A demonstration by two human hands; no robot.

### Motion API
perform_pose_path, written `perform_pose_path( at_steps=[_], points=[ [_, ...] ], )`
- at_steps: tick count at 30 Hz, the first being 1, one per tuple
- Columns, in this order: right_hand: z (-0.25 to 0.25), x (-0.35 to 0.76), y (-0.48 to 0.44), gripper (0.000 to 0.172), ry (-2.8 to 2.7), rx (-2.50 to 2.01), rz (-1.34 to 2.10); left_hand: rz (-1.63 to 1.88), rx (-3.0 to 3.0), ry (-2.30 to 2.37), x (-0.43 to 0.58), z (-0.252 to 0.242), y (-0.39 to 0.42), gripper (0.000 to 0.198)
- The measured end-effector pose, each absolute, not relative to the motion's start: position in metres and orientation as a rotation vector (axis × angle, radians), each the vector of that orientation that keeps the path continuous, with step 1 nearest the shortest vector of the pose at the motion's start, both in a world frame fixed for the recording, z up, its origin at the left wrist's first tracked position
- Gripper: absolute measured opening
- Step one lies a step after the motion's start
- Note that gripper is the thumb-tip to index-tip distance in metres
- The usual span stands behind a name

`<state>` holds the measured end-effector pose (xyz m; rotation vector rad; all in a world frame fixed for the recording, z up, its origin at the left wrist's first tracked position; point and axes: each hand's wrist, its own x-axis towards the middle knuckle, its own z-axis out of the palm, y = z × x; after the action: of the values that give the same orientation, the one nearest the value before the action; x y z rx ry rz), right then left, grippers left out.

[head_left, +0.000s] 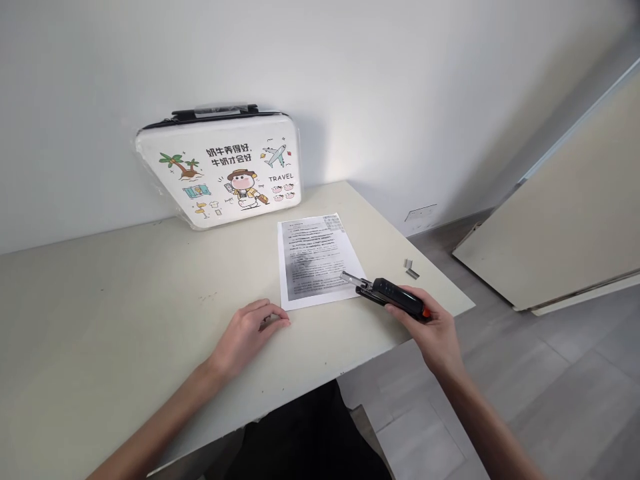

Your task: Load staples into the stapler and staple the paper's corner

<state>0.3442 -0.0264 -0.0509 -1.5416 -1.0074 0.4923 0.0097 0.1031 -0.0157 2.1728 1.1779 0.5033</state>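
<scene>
Now my right hand (434, 328) grips the stapler (393, 297), probably open, at the printed sheet (317, 260); my left hand (249, 333) rests loosely curled beside it, holding nothing.

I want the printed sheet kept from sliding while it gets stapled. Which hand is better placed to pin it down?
The left hand: it rests empty on the table by the sheet's near left corner. The right hand already holds the black stapler at the near right corner.
</scene>
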Motion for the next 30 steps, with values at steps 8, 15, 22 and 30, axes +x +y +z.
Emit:
perform_pose_path(
  at_steps=[8, 15, 22, 30],
  points=[
    [-0.047, 0.341, -0.024, 0.038, -0.892, -1.562, 0.527, 0.613, 2.229, 1.013, 0.029, -0.004, 0.115, 0.026],
    [-0.049, 0.339, -0.022, 0.044, -0.747, -1.547, 0.541, 0.669, 2.11, 0.859, 0.109, -0.014, 0.161, 0.02],
    [-0.042, 0.334, -0.014, 0.05, -0.719, -1.596, 0.538, 0.787, 2.059, 0.999, 0.236, -0.014, 0.252, 0.031],
    [-0.04, 0.336, -0.014, 0.044, -0.818, -1.561, 0.573, 0.817, 2.024, 1.113, 0.24, -0.013, 0.274, 0.053]
  ],
)
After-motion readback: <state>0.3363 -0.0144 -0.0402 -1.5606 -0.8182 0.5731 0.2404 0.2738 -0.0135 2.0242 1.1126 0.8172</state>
